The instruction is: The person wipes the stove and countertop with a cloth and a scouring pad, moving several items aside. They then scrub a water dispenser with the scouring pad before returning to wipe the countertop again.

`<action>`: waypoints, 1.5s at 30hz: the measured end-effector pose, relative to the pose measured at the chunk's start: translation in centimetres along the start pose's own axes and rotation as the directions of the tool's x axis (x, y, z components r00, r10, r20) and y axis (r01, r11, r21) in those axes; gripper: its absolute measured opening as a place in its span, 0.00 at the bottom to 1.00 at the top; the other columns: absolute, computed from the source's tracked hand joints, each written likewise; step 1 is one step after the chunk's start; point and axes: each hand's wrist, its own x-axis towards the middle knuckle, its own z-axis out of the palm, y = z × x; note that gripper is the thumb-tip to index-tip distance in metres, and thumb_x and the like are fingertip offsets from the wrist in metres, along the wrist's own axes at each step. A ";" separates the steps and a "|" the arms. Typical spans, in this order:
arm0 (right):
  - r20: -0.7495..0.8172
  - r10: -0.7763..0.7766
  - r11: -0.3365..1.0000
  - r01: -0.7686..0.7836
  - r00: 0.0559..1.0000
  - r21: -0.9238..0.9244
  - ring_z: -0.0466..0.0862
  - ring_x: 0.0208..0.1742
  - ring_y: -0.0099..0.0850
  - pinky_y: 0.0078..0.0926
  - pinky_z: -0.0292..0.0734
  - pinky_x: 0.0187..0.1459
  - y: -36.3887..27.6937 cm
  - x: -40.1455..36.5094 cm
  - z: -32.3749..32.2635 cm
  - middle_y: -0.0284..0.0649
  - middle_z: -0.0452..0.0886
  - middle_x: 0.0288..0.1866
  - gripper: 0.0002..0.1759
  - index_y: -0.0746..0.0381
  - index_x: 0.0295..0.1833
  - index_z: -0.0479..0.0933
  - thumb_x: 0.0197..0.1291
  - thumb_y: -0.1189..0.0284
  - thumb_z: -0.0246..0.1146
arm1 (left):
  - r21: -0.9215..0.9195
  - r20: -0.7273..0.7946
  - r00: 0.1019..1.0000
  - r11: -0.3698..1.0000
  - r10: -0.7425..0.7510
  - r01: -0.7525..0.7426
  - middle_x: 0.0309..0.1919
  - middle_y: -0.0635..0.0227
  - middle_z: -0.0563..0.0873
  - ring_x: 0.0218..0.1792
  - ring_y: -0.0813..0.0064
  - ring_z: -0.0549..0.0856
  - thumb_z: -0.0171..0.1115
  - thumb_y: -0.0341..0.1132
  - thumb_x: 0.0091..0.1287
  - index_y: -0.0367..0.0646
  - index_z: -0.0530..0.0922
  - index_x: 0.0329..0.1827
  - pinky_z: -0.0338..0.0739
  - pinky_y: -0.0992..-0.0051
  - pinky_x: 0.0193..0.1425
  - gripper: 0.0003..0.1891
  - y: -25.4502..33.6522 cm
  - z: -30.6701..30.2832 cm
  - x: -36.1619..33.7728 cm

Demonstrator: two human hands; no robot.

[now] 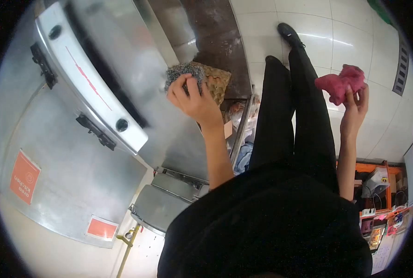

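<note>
My left hand (195, 102) is closed with bent fingers on a grey mesh scouring pad (184, 74), at the edge of the metal work surface. Directly beside the pad and partly behind my fingers sits a brown, bumpy tray (218, 81) that resembles a carton egg tray. Out to the right, my right hand (356, 99) pinches a crumpled pink cloth (341, 83) between thumb and fingers, held up over the tiled floor.
A metal unit with a white curved front panel (88, 76) and black knobs is at the left. Below it lie grey lidded containers (162, 201). Plastic bags (238, 113) fill a low shelf beside my legs. An orange-framed shelf (389, 185) with boxes stands right; a floor drain (401, 65) lies far right.
</note>
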 end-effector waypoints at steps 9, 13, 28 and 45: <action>-0.056 0.130 0.991 -0.129 0.990 0.026 0.77 0.53 0.27 0.27 0.78 0.51 4.5 -6.3 -3.0 0.39 0.74 0.51 0.13 0.65 0.54 0.69 0.66 0.75 0.59 | -0.116 -0.119 0.985 0.987 -0.122 0.109 0.33 0.64 0.76 0.41 0.60 0.73 0.67 0.17 0.43 0.37 0.75 0.30 0.68 0.62 0.46 0.12 0.1 0.3 0.5; -0.078 0.051 0.999 -0.050 0.996 0.013 0.76 0.55 0.29 0.30 0.77 0.54 4.2 -6.5 -4.2 0.40 0.75 0.53 0.14 0.65 0.55 0.69 0.66 0.76 0.58 | -0.126 -0.148 0.982 0.987 -0.115 0.096 0.32 0.63 0.75 0.40 0.60 0.73 0.68 0.18 0.40 0.38 0.73 0.29 0.68 0.65 0.45 0.15 -0.3 0.0 -1.0; -0.093 0.127 0.992 -0.123 0.988 0.041 0.76 0.54 0.28 0.27 0.76 0.53 2.4 -8.5 -5.9 0.39 0.73 0.51 0.13 0.65 0.53 0.69 0.66 0.75 0.59 | 0.032 -0.191 0.981 0.999 0.045 -0.039 0.32 0.64 0.74 0.40 0.59 0.72 0.69 0.19 0.41 0.38 0.72 0.29 0.65 0.62 0.45 0.15 -1.7 0.5 -3.4; -0.093 0.055 0.998 -0.052 0.994 0.034 0.77 0.54 0.28 0.29 0.78 0.52 -0.8 -6.1 -4.2 0.40 0.74 0.52 0.14 0.65 0.55 0.69 0.66 0.75 0.59 | 0.127 -0.148 0.986 0.990 0.080 -0.062 0.38 0.62 0.77 0.46 0.56 0.74 0.72 0.23 0.40 0.39 0.74 0.28 0.66 0.57 0.50 0.15 -2.6 1.5 -4.0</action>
